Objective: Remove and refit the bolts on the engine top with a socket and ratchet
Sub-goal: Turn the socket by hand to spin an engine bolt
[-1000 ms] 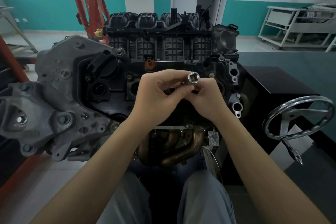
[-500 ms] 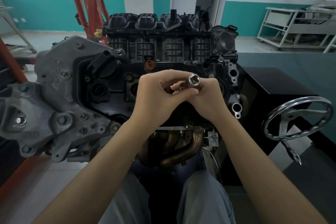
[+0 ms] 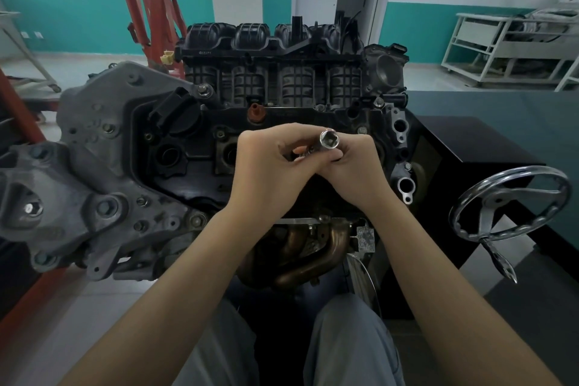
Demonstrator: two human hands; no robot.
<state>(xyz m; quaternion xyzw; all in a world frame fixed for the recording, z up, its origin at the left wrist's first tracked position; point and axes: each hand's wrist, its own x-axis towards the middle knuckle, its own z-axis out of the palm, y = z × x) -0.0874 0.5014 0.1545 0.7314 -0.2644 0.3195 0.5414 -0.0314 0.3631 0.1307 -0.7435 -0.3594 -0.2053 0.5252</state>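
- My left hand (image 3: 269,166) and right hand (image 3: 354,172) meet in front of me, above the middle of the engine top (image 3: 194,150).
- Both grips are narrow: curled fingers of each hand pinch the socket (image 3: 329,138) between them.
- The socket's open end faces up toward me, its inner walls shining; something metal shows just below it between my fingers, too hidden to name.
- I cannot make out a ratchet.
- The black intake manifold (image 3: 275,59) runs along the engine's far edge; an orange-brown cap (image 3: 256,110) sits just beyond my left knuckles.
- A bolt head (image 3: 203,89) shows beside the oil filler cap (image 3: 174,111).
- A chrome handwheel (image 3: 509,202) stands well apart, right.
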